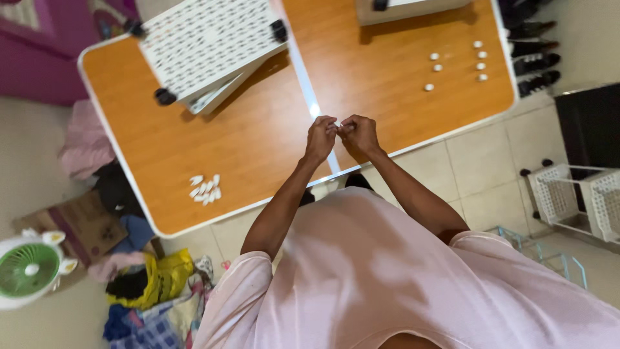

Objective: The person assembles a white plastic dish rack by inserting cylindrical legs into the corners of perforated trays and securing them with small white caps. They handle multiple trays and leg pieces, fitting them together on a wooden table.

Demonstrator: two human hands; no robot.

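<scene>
My left hand (321, 137) and my right hand (360, 134) meet above the seam between two orange wooden tables (245, 136). Both pinch one small white piece (338, 124) between their fingertips. A loose pile of several small white pieces (205, 189) lies on the left table near its front edge, to the left of my hands. Several small white round pieces (457, 63) stand in rows on the right table, far right of my hands.
Stacked white perforated panels with black wheels (206, 45) lie at the back of the left table. Another white panel (407, 8) sits at the back right. A small green fan (29, 268), clothes and a white basket rack (578, 197) stand on the floor.
</scene>
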